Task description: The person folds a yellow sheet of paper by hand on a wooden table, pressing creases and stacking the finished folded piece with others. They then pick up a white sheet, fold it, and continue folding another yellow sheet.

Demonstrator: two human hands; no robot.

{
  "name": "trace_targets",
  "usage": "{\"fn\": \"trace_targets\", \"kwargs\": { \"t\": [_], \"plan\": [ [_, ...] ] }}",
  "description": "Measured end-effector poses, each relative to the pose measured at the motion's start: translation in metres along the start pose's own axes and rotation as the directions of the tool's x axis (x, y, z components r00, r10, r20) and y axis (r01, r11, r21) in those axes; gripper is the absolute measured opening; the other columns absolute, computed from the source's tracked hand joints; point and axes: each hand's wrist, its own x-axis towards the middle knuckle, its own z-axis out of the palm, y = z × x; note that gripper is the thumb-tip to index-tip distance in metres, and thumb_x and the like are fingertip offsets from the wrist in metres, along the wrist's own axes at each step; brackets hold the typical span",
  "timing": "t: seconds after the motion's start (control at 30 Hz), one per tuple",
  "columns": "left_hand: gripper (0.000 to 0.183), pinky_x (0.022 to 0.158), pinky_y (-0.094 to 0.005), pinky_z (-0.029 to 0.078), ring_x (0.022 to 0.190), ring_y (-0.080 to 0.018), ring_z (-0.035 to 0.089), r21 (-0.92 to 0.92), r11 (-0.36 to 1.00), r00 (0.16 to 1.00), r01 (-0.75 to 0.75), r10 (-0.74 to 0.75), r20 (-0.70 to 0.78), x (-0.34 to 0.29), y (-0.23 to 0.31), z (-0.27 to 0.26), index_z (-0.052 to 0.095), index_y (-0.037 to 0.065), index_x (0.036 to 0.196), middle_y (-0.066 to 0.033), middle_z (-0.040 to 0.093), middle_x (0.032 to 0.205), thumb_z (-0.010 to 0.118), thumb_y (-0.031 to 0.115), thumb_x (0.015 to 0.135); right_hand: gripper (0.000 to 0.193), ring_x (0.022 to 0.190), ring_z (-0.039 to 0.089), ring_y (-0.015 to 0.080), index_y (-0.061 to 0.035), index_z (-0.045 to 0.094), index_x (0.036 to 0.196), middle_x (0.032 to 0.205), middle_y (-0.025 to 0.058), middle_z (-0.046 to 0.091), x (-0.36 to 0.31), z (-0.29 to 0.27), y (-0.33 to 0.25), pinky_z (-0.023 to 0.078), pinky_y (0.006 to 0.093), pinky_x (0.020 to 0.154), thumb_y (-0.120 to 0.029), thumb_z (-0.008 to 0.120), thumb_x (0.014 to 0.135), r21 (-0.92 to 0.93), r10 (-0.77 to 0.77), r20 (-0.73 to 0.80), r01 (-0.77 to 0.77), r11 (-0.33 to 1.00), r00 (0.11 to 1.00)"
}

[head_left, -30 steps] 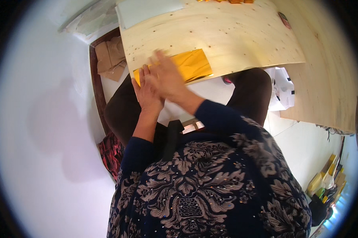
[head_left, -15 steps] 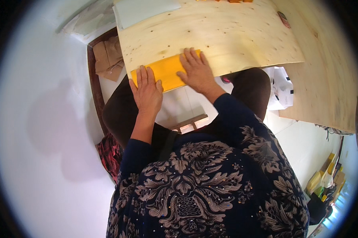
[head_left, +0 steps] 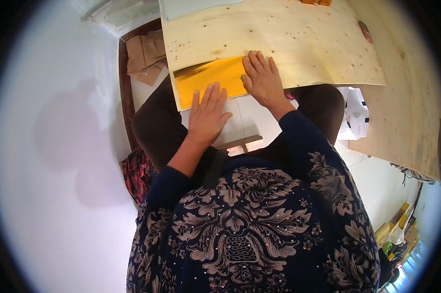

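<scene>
Gold sheet [head_left: 215, 75] lies at near L corner of the desk [head_left: 308, 56], long axis along the near edge. R hand [head_left: 266, 82] rests flat on its R end; L hand [head_left: 208, 116], also open, overlaps mid near side, prob touching tho.

Soft shadows [head_left: 66, 129] dim the bright white wall [head_left: 93, 244]; black fills the corners.
</scene>
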Motion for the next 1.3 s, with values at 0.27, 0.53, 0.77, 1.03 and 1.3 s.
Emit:
{"fn": "trace_targets", "kwargs": {
  "t": [0.27,0.53,0.77,1.03,1.3],
  "plan": [
    [0.068,0.119,-0.0498,0.013,0.146,-0.0284,0.026,0.048,0.998,0.999,0.035,-0.034,-0.027,-0.029,-0.027,-0.01,0.04,0.01,0.147,-0.011,0.032,0.156,0.063,0.037,0.088,0.061,0.143,0.03,0.032,-0.0055,0.048,0.14,0.152,0.016,0.038,0.002,-0.009,-0.012,0.019,0.0552,0.116,-0.044,0.053,0.093,0.023,0.042,-0.033,-0.041,0.999,0.999],
    [0.065,0.118,-0.0512,0.018,0.143,-0.0291,0.032,0.05,0.999,0.996,0.007,-0.003,-0.089,-0.026,-0.029,-0.008,0.046,0.01,0.142,-0.0119,0.037,0.153,0.068,0.027,0.083,0.072,0.144,0.028,0.0334,0.0004,0.045,0.14,0.151,0.0202,0.037,-0.027,-0.014,-0.094,0.017,0.0489,0.119,-0.051,0.057,0.091,0.402,-0.258,0.011,0.232,0.886,0.966],
    [0.063,0.117,-0.0513,0.02,0.142,-0.0286,0.033,0.017,0.999,0.998,0.037,-0.036,-0.043,-0.025,-0.025,-0.016,0.047,0.011,0.142,-0.0118,0.039,0.152,0.068,0.028,0.085,0.067,0.145,0.028,0.0292,-0.0001,0.044,0.141,0.153,0.0179,0.036,-0.058,-0.031,0.003,0.017,0.0447,0.119,-0.047,0.053,0.094,0.199,-0.183,0.085,0.163,0.966,0.979],
    [0.061,0.118,-0.0498,0.017,0.143,-0.0304,0.031,-0.035,0.994,0.994,0.107,-0.106,0.018,0.027,0.013,-0.023,0.043,0.001,0.142,-0.0183,0.04,0.15,0.053,0.038,0.096,0.06,0.144,0.03,0.0286,-0.0011,0.046,0.14,0.151,0.0165,0.04,-0.06,-0.031,-0.003,0.017,0.046,0.119,-0.039,0.056,0.094,0.142,-0.09,0.064,0.08,0.987,0.994],
    [0.069,0.119,-0.0523,0.01,0.149,-0.0273,0.019,0.094,0.962,0.966,0.258,-0.257,-0.029,0.047,-0.027,0.004,0.033,0.004,0.15,-0.0147,0.024,0.16,0.048,0.045,0.096,0.053,0.142,0.034,0.0279,-0.0006,0.051,0.135,0.147,0.0163,0.044,-0.057,-0.039,-0.006,0.021,0.0472,0.118,-0.032,0.059,0.093,0.143,-0.099,0.013,0.096,0.985,0.995]
  ]
}}
